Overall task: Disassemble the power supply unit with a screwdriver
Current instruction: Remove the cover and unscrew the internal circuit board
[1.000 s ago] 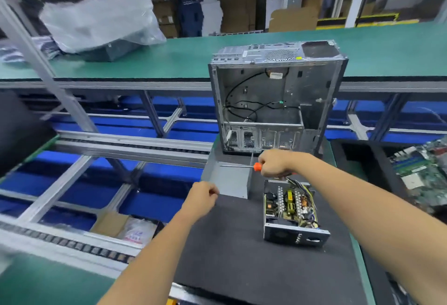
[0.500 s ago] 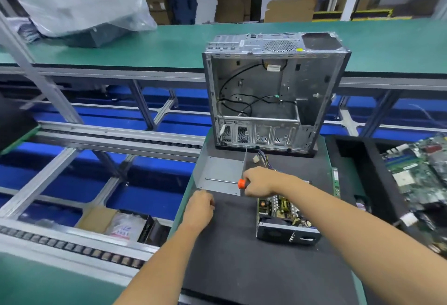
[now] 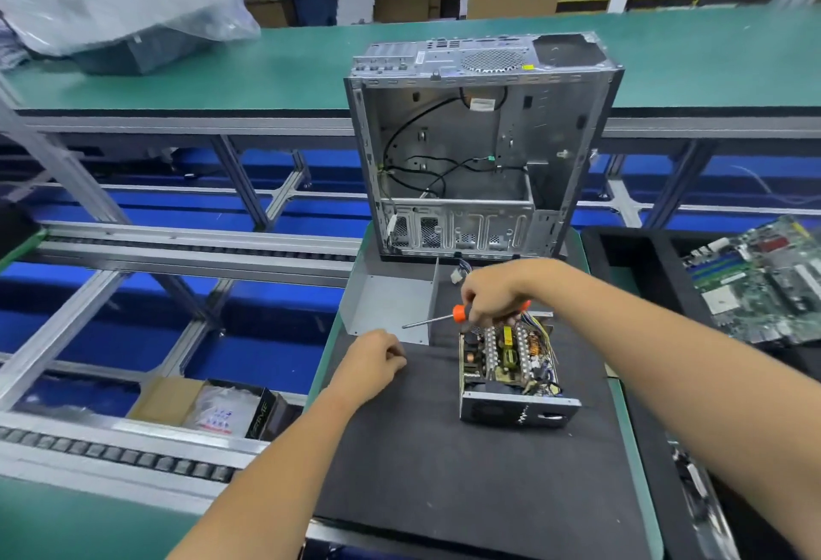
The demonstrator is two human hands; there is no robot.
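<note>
The power supply unit (image 3: 511, 370) lies open on a black mat (image 3: 466, 470), its circuit board and coils showing. Its grey metal cover (image 3: 391, 306) rests just behind and to the left. My right hand (image 3: 493, 290) grips an orange-handled screwdriver (image 3: 437, 318) over the unit's far edge, shaft pointing left. My left hand (image 3: 373, 359) is a loose fist on the mat, left of the unit, near the cover's front corner. I cannot tell whether it holds anything small.
An empty computer case (image 3: 475, 151) stands upright behind the mat. A black tray with a motherboard (image 3: 764, 279) sits at the right. Roller conveyor rails (image 3: 133, 448) and a cardboard box (image 3: 209, 408) lie to the left, a green bench (image 3: 288, 62) beyond.
My right hand with the screwdriver has come down and toward me, from in front of the case to the power supply's far edge. My left hand has stayed closed by the cover.
</note>
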